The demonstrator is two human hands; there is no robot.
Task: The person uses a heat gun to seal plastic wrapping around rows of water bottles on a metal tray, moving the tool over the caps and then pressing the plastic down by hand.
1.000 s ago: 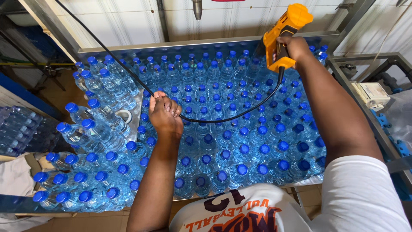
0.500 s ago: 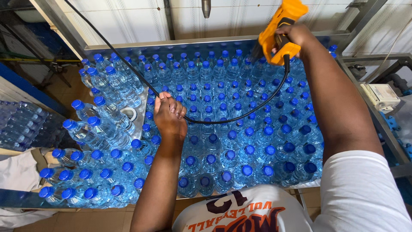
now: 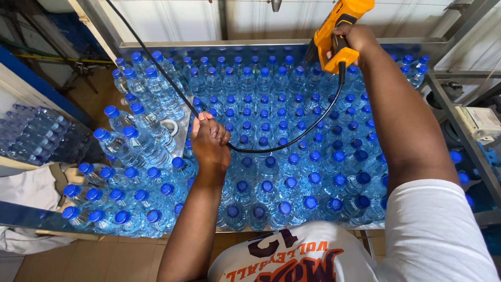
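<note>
My right hand [image 3: 355,42] grips an orange hand-held power tool [image 3: 336,32] over the far right of a table packed with clear water bottles with blue caps [image 3: 292,151]. A black cable [image 3: 297,137] runs from the tool down across the bottles and into my left hand [image 3: 210,140], then up to the top left. My left hand is closed around that cable just above the bottles near the middle left.
A metal table rim [image 3: 209,45] bounds the far side. Loose bottles [image 3: 130,141] lie tilted at the left, with wrapped bottle packs [image 3: 31,136] beyond. A grey frame and a white device [image 3: 477,121] stand at the right. Tiled floor [image 3: 88,261] shows below.
The tool and my right hand have risen toward the far edge. My left hand has stayed on the cable, shifting slightly nearer.
</note>
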